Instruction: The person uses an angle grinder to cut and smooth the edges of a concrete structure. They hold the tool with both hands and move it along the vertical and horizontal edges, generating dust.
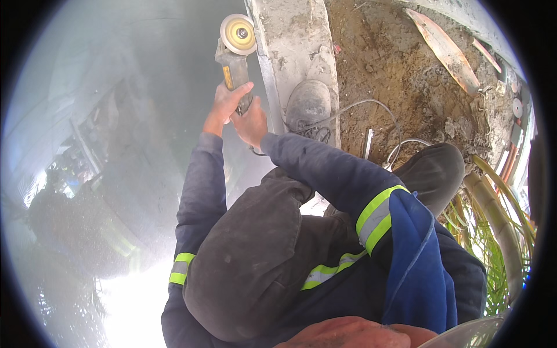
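Head view: a grey angle grinder with a yellow label (234, 65) stands out past the knees near the top, its round yellow disc with a pale rim (238, 35) right at the left edge of a long, rough grey concrete strip (290, 29); whether disc and edge touch, I cannot tell. The left hand (224, 104) has its fingers closed around the tool's body, and the right hand (250, 123) grips lower down, fingers wrapped around the rear end. Open room lies left of the grinder, over a hazy grey expanse (145, 69). To the right, room is tighter: a dusty grey boot (308, 105) rests on the strip, well apart from the disc. Beyond the strip's right edge lies brown soil (371, 64), crossed by a thin grey cable (380, 102), with a long, pointed reddish-brown piece (444, 52) farther out.
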`<state>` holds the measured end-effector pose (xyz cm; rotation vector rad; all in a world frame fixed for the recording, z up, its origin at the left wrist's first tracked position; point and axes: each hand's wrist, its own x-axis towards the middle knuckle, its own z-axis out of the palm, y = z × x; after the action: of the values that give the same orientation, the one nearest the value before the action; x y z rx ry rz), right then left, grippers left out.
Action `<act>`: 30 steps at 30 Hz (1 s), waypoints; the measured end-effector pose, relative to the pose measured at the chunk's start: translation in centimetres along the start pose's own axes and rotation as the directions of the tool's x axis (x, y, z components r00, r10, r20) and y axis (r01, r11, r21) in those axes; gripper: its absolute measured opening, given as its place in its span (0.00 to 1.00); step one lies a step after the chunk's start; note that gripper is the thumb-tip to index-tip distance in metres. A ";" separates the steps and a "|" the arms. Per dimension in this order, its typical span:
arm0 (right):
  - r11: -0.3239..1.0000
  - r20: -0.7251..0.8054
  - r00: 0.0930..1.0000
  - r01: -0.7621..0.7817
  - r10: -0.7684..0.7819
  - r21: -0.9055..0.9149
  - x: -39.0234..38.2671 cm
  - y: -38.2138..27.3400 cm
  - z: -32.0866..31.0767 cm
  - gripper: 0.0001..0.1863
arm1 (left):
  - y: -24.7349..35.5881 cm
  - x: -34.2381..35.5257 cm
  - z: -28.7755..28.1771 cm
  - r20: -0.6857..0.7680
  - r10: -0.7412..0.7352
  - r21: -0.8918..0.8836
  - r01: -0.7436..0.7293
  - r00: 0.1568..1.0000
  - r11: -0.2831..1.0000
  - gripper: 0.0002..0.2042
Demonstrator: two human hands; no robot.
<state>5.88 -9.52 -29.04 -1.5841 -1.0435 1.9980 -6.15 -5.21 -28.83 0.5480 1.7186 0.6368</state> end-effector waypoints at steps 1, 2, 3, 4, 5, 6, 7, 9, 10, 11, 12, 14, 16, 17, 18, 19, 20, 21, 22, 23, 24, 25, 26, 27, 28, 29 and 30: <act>1.000 -0.011 1.000 0.012 -0.012 0.006 0.1 -0.1 0.0 0.28 | 0.1 0.1 0.0 0.000 0.004 0.003 -0.004 1.000 1.000 0.27; 1.000 -0.022 0.999 0.024 -0.024 0.012 0.2 -0.1 0.1 0.28 | 0.2 0.3 0.0 0.000 0.008 0.006 -0.008 1.000 1.000 0.27; 1.000 -0.025 0.999 0.029 -0.029 0.001 0.4 -0.2 0.1 0.28 | 0.3 0.4 0.0 -0.002 0.013 0.015 -0.013 1.000 1.000 0.27; 0.999 -0.029 0.999 0.033 -0.034 -0.011 0.7 -0.1 0.1 0.29 | 0.4 0.6 0.1 -0.003 0.018 0.023 -0.018 1.000 1.000 0.26; 0.999 -0.033 0.999 0.038 -0.039 -0.022 0.9 -0.1 0.1 0.30 | 0.5 0.7 0.2 -0.004 0.024 0.032 -0.023 1.000 0.999 0.26; 0.999 -0.034 0.999 0.037 -0.038 -0.022 1.0 0.0 0.1 0.30 | 0.6 0.8 0.3 -0.002 0.021 0.029 -0.021 1.000 0.999 0.26; 0.999 -0.033 0.999 0.036 -0.037 -0.022 1.1 0.0 0.1 0.30 | 0.6 0.9 0.2 -0.001 0.019 0.028 -0.019 1.000 0.999 0.26; 0.999 -0.039 0.999 0.037 -0.038 -0.023 1.2 0.0 0.2 0.30 | 0.6 1.1 0.0 0.003 0.013 0.024 -0.013 1.000 1.000 0.26; 0.999 -0.047 0.998 0.039 -0.040 -0.025 1.3 0.0 0.2 0.30 | 0.7 1.3 0.0 0.007 0.010 0.022 -0.010 1.000 1.000 0.26; 0.999 -0.055 0.998 0.042 -0.043 -0.027 1.4 0.0 0.3 0.30 | 0.7 1.3 0.0 0.011 0.007 0.020 -0.007 1.000 1.000 0.26; 0.999 -0.054 0.998 0.040 -0.042 -0.028 1.6 0.0 0.2 0.30 | 0.8 1.4 0.1 0.012 0.009 0.025 -0.010 1.000 1.000 0.26; 0.999 -0.049 0.998 0.038 -0.039 -0.028 1.8 0.0 0.3 0.30 | 1.1 1.5 0.1 0.013 0.013 0.034 -0.013 1.000 0.999 0.26; 0.999 -0.054 0.998 0.044 -0.044 -0.006 1.9 -0.1 0.2 0.29 | 1.3 1.7 0.0 0.021 0.009 0.034 -0.009 1.000 0.999 0.26; 0.999 -0.056 0.997 0.046 -0.046 0.006 1.9 -0.3 0.3 0.29 | 1.3 1.8 0.0 0.024 0.006 0.034 -0.007 1.000 0.999 0.26; 0.999 -0.056 0.997 0.048 -0.048 0.001 1.9 -0.4 0.3 0.29 | 1.3 1.8 -0.1 0.020 0.001 0.028 -0.001 1.000 1.000 0.26; 0.999 -0.060 0.997 0.051 -0.051 -0.004 2.1 -0.3 0.3 0.29 | 1.3 1.9 0.0 0.019 -0.004 0.021 0.004 1.000 1.000 0.27; 0.999 -0.063 0.997 0.053 -0.054 -0.009 2.2 -0.2 0.3 0.28 | 1.4 2.0 0.0 0.017 -0.009 0.015 0.009 1.000 1.000 0.27; 0.998 -0.073 0.995 0.059 -0.060 -0.014 2.4 -0.2 0.4 0.28 | 1.4 2.0 0.0 0.013 -0.009 0.016 0.009 1.000 1.000 0.28; 0.998 -0.084 0.994 0.065 -0.066 -0.020 2.5 -0.1 0.5 0.28 | 1.6 2.0 0.1 0.009 -0.010 0.017 0.010 1.000 1.000 0.28; 0.997 -0.095 0.993 0.070 -0.072 -0.026 2.6 -0.1 0.5 0.28 | 1.7 2.1 0.2 0.006 -0.010 0.018 0.010 1.000 1.000 0.28; 0.997 -0.095 0.992 0.079 -0.080 -0.017 2.7 0.0 0.5 0.28 | 1.9 2.1 0.3 0.009 -0.011 0.023 0.011 1.000 1.000 0.28; 0.996 -0.092 0.992 0.087 -0.087 -0.008 2.7 -0.1 0.4 0.28 | 1.9 2.1 0.2 0.009 -0.012 0.029 0.012 1.000 1.000 0.28; 0.995 -0.089 0.992 0.096 -0.095 0.001 2.6 -0.2 0.4 0.28 | 1.9 2.2 0.2 0.009 -0.013 0.034 0.013 1.000 0.999 0.28; 0.997 -0.081 0.994 0.077 -0.076 0.008 2.6 -0.3 0.3 0.28 | 1.9 2.1 0.2 0.011 -0.018 0.037 0.018 1.000 0.999 0.28; 0.998 -0.074 0.996 0.059 -0.058 0.014 2.5 -0.6 0.2 0.27 | 1.9 2.2 0.1 0.013 -0.023 0.039 0.023 1.000 0.999 0.29; 0.999 -0.066 0.997 0.041 -0.039 0.020 2.3 -0.9 0.1 0.27 | 1.9 2.1 0.1 0.014 -0.028 0.041 0.027 1.000 0.999 0.29; 0.999 -0.060 0.997 0.044 -0.043 0.025 2.0 -1.0 0.1 0.27 | 1.8 2.0 0.0 0.007 -0.018 0.037 0.018 1.000 0.999 0.28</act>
<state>5.06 -7.50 -29.56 -1.5838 -1.0170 1.9162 -6.51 -2.59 -29.06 0.5597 1.7300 0.5904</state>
